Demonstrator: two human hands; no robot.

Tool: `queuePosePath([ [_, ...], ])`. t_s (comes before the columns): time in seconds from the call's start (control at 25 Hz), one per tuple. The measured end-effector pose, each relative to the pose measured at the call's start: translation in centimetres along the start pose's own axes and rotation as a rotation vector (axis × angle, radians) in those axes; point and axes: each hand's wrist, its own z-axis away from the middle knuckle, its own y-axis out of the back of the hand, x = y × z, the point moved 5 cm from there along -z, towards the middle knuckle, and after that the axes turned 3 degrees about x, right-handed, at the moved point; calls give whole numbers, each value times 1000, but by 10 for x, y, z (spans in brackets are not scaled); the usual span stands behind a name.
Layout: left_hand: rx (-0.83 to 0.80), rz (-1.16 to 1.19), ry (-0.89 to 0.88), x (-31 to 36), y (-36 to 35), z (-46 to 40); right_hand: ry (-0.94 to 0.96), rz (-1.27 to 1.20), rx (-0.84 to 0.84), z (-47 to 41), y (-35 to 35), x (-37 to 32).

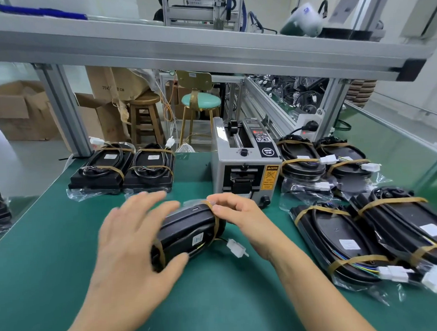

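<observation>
A black plastic unit (pixel 188 233) lies tilted on the green mat (pixel 65 242), wrapped with two tan bands and trailing a short cable with a white connector (pixel 236 247). My left hand (pixel 135 241) is spread over its near left end, fingers straight, thumb under the lower edge. My right hand (pixel 236 214) is at its far right end, fingertips pinching the tan band (pixel 210 205) and a bit of clear film there.
A grey tape dispenser (pixel 245 164) stands just behind the unit. Two bagged black units (pixel 122 167) lie at the back left, several more (pixel 365 224) at the right. An aluminium frame post (pixel 65 112) stands at the far left corner. Stools stand beyond the table.
</observation>
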Motion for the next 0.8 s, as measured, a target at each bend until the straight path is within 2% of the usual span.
queuePosePath([
  [0.04, -81, -68, -31, 10, -7, -8, -3, -16, -16, 1, 0, 2],
  [0.12, -206, -146, 41, 18, -19, -22, -6, -18, 39, 4, 5, 5],
  [0.28, -259, -210, 141, 7, -26, -35, 25, 68, 646, 2, 50, 3],
  [0.36, -271, -222, 163, 3, -29, -36, -2, 56, 790, -4, 60, -2],
  [0.64, -199, -194, 214, 0, -32, -29, -139, -37, 885, -30, 59, 2],
  [0.8, -190, -185, 230, 2, -33, -27, -178, -219, 937, -35, 55, 5],
])
